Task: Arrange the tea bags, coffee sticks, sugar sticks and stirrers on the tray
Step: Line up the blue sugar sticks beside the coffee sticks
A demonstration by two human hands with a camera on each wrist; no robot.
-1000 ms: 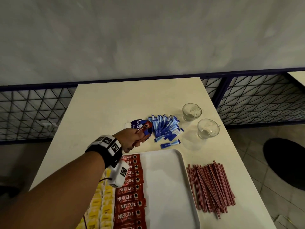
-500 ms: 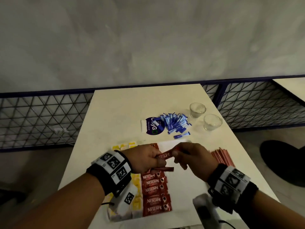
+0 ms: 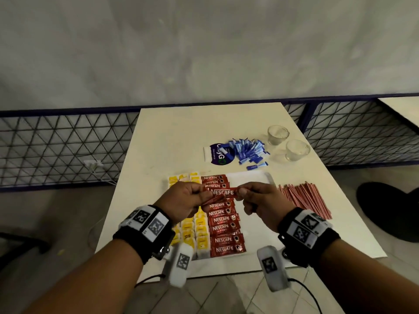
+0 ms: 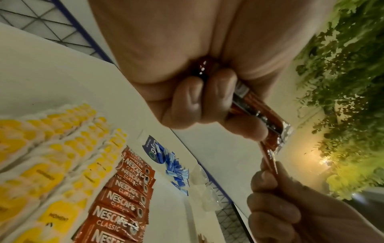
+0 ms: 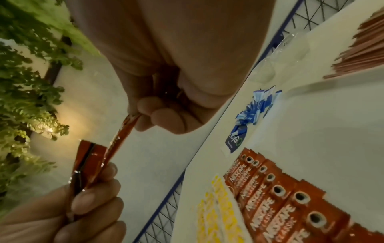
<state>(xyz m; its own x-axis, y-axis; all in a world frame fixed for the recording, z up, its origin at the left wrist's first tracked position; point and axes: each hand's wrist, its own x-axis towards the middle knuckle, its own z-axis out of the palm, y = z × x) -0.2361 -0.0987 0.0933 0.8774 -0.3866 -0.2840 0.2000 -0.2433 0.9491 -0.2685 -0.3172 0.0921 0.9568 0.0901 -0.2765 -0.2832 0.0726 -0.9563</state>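
Above the white tray (image 3: pixel 249 180), my left hand (image 3: pixel 204 197) grips a small bundle of red coffee sticks (image 4: pixel 264 121). My right hand (image 3: pixel 246 192) pinches the right end of one of them, the held coffee stick (image 3: pixel 223 192), which spans between both hands with its label up. On the tray lie rows of yellow tea bags (image 3: pixel 188 227) at the left and a column of coffee sticks (image 3: pixel 224 227) beside them. Blue sugar sticks (image 3: pixel 248 150) are heaped on the table behind the tray. Red stirrers (image 3: pixel 303 198) lie piled to its right.
A round blue packet (image 3: pixel 220 154) lies left of the sugar heap. Two glass cups (image 3: pixel 277 134) (image 3: pixel 297 150) stand at the back right of the table. A wire mesh fence runs behind the table, with a tiled floor around it.
My left hand came back from the blue packet with coffee sticks to above the tray. My right hand entered the view and took hold of one stick's end.
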